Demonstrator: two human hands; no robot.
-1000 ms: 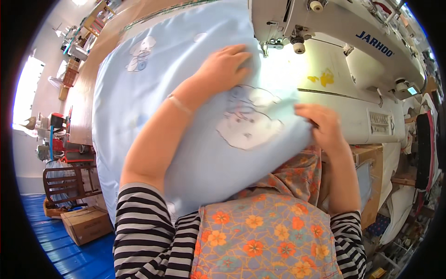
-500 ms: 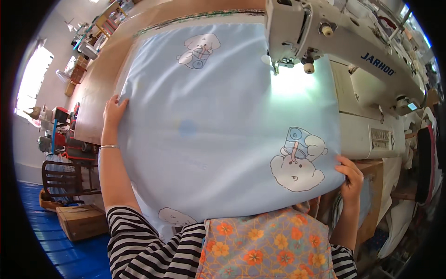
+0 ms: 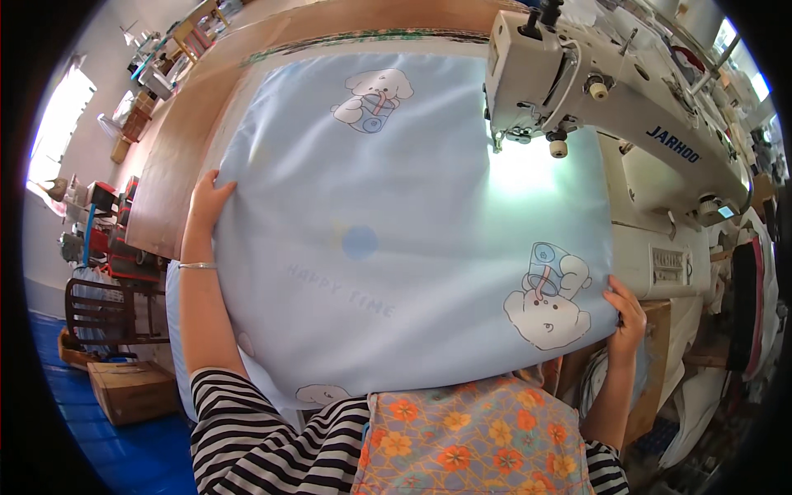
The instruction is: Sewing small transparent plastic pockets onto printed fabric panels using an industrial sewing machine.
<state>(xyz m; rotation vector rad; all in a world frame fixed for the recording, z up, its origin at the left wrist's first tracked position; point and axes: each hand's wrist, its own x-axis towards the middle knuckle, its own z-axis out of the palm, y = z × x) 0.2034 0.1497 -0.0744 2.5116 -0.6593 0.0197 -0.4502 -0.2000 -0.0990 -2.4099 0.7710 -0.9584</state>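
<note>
A wide light-blue fabric piece [image 3: 396, 214], printed with white cartoon puppies that hold cups, spreads over the worktable and hangs toward my lap. At its left edge my left hand [image 3: 213, 200] is closed on the border, thumb on top. My right hand [image 3: 627, 317] grips the lower right edge, fingertips curled over it; the rest of that grip is hidden. The sewing machine head [image 3: 528, 91] stands over the upper right of the fabric, its lamp lighting the cloth beside the needle area.
The machine arm [image 3: 643, 115] runs off to the right above a pale bed panel [image 3: 660, 260]. The brown tabletop [image 3: 169, 194] extends left and behind the fabric. A dark chair [image 3: 111, 313] and a cardboard box [image 3: 136, 392] stand on the blue floor at left.
The fabric has shifted slightly right and toward me in view, as has the machine. A printed patch at its middle shows more clearly. Both hands keep to their edges.
</note>
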